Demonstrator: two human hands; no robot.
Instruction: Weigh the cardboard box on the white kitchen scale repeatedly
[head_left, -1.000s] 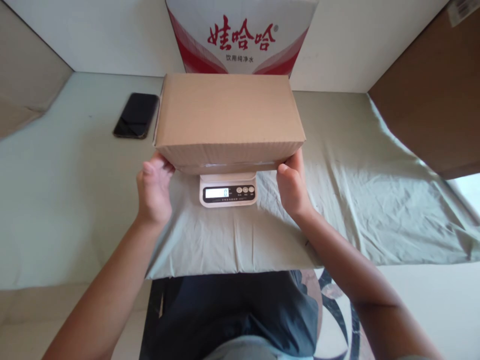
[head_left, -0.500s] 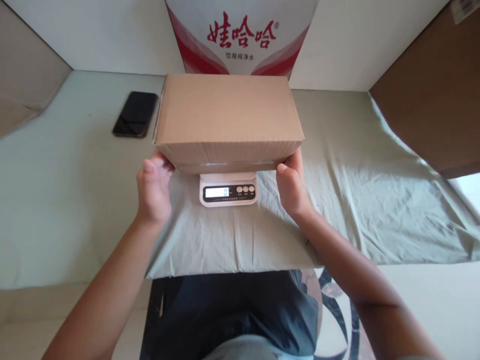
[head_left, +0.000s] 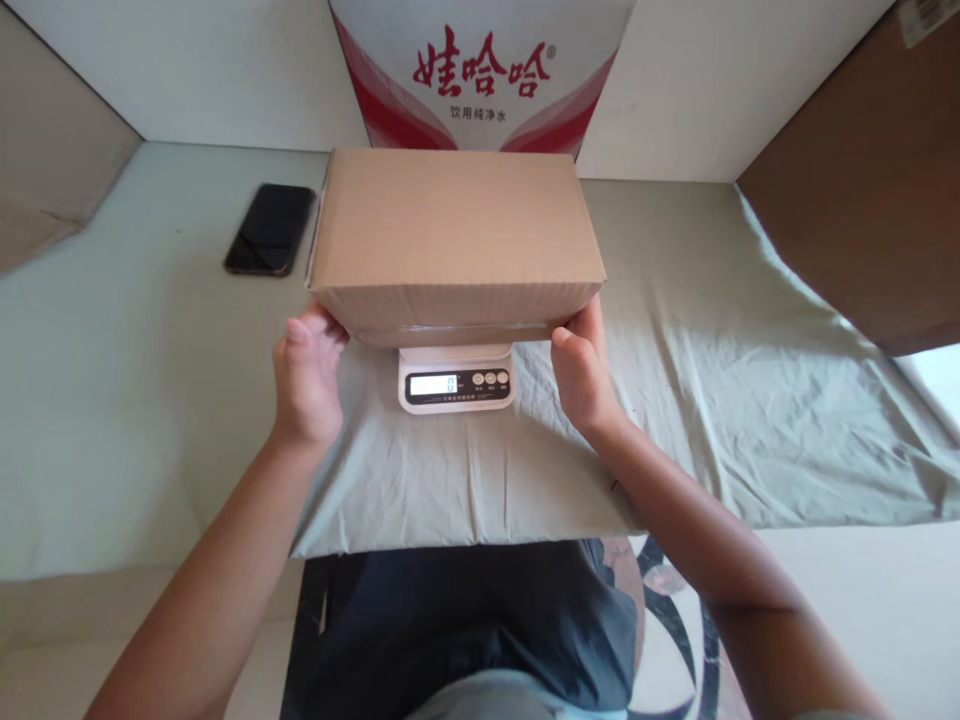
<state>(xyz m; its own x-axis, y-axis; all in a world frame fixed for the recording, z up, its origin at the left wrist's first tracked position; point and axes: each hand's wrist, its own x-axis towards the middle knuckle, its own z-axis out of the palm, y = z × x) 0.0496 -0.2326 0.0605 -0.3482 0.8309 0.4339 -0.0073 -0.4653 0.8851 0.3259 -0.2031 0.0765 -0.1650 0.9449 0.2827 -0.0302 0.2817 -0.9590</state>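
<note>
A brown cardboard box is held level between my two hands, over a small white digital scale. My left hand grips the box's lower left corner, fingers tucked beneath and out of sight. At the lower right corner, my right hand has its thumb at the front and its fingers along the side, partly hidden. The scale's lit display shows 0. Its platform is mostly covered by the box, and whether the two touch I cannot tell.
A black phone lies left of the box on the green cloth. Behind stands a white-and-red carton with Chinese lettering. Large brown cardboard panels rise at the right and left. The cloth's front edge hangs above my lap.
Almost nothing differs. Both hands keep the same hold on the box, and the display still reads 0.
</note>
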